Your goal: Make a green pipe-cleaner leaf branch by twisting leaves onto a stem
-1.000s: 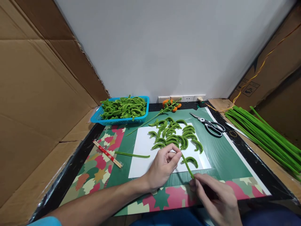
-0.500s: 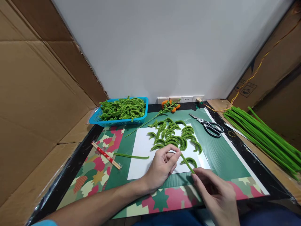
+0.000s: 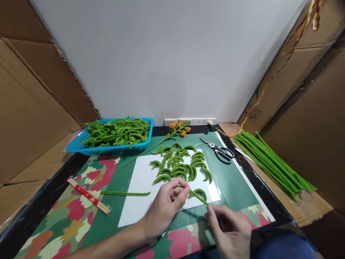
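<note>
Green fuzzy chenille stem (image 3: 198, 197), thin and straight between the two hands, hangs over the front edge of the white rectangular paper sheet (image 3: 137, 185), near that sheet's front right corner. Its long axis slants from the left hand (image 3: 164, 207) toward the right hand (image 3: 231, 230) and the front edge of the worktop (image 3: 246, 181). Neither hand is nearer: the left thumb and forefinger pinch the part toward the wall, the right fingertips clamp the part toward the person. Both ends are hidden. One curved green fuzzy piece (image 3: 200, 191) lies just beyond it, partly overlapped in view.

Compared with half a second ago, the view has swung, so everything sits farther left. The stem slants more flatly, and its visible span looks slightly shorter. Both hands keep their grip.
</note>
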Demonstrator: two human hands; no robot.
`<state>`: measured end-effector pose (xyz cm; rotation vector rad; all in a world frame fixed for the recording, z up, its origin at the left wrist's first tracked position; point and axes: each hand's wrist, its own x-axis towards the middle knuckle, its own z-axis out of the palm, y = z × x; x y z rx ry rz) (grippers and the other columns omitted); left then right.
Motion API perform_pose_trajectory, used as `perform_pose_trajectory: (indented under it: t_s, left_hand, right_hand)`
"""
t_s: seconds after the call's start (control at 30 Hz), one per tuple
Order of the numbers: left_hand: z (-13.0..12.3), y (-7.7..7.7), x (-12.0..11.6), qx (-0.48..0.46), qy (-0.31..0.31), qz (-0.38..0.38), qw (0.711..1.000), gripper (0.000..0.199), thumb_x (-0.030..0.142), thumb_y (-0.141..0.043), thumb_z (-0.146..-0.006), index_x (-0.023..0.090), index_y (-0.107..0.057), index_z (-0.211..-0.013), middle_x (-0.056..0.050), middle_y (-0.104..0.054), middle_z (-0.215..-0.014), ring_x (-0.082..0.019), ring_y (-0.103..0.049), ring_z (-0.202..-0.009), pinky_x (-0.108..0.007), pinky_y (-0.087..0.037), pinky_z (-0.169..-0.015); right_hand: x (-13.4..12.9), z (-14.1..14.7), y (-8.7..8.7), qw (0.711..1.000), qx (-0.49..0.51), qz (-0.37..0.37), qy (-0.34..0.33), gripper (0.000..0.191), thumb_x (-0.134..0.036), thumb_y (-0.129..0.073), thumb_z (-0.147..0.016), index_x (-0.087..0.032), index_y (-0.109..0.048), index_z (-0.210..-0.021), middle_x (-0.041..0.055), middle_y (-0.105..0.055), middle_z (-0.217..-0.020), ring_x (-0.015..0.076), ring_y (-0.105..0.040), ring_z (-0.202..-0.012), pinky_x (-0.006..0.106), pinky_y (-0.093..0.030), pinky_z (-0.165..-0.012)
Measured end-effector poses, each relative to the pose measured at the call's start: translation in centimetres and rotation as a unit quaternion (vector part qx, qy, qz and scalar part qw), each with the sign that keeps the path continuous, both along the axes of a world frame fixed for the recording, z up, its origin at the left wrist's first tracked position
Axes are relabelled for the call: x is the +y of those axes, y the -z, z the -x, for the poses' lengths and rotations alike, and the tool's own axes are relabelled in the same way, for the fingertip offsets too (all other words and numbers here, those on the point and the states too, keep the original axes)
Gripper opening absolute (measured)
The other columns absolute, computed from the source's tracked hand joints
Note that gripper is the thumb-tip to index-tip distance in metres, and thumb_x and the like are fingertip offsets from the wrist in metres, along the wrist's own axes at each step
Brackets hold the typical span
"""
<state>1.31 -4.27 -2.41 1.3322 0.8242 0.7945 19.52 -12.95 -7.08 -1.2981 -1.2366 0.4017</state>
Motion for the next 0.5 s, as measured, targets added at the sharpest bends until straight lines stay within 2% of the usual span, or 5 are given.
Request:
perform_pose_trajectory:
  t_s: [0.2, 0.3, 0.4, 0.5]
  left_hand:
    - [0.2, -0.1, -0.4, 0.019, 0.008, -0.014, 1.000, 0.037, 0.053, -0.061, -0.109, 0.019, -0.060, -0.094, 0.009, -0.039, -0.063, -0.007, -0.031, -0.052, -0.021, -0.022, -0.047]
    - [0.1, 0.0, -0.3, 0.001, 0.016, 0.004, 1.000, 0.037, 0.054, -0.062, -0.108, 0.020, -0.058, -0.095, 0.011, -0.036, -0.060, -0.007, -0.027, -0.047, -0.021, -0.019, -0.045]
    - [0.0, -0.1, 0.0, 0.003, 0.040, 0.020, 0.999, 0.036, 0.054, -0.064, -0.106, 0.021, -0.056, -0.094, 0.012, -0.038, -0.056, -0.007, -0.027, -0.044, -0.022, -0.018, -0.044]
    - [-0.2, -0.5, -0.1, 0.038, 0.061, -0.007, 0.997, 0.035, 0.050, -0.071, -0.102, 0.018, -0.061, -0.091, 0.009, -0.045, -0.058, -0.008, -0.035, -0.049, -0.021, -0.024, -0.047]
  right_hand:
    - [0.3, 1.0, 0.4, 0.993, -0.018, -0.089, 0.069, 0.009, -0.017, -0.077, -0.094, -0.020, -0.081, -0.088, 0.0004, -0.076, -0.064, 0.0136, -0.069, -0.047, 0.022, -0.055, -0.052]
    - [0.4, 1.6, 0.1, 0.986, -0.008, -0.129, 0.109, 0.010, -0.013, -0.078, -0.092, -0.021, -0.081, -0.087, 0.0002, -0.075, -0.064, 0.0139, -0.068, -0.047, 0.023, -0.055, -0.051]
    - [0.3, 1.9, -0.1, 0.983, 0.035, -0.134, 0.123, 0.008, -0.015, -0.079, -0.092, -0.021, -0.081, -0.086, 0.0004, -0.073, -0.065, 0.0134, -0.066, -0.047, 0.023, -0.052, -0.048]
    - [-0.1, 1.7, -0.3, 0.981, 0.095, -0.110, 0.126, 0.005, -0.022, -0.079, -0.094, -0.020, -0.083, -0.090, 0.0009, -0.075, -0.067, 0.0129, -0.064, -0.045, 0.023, -0.051, -0.046]
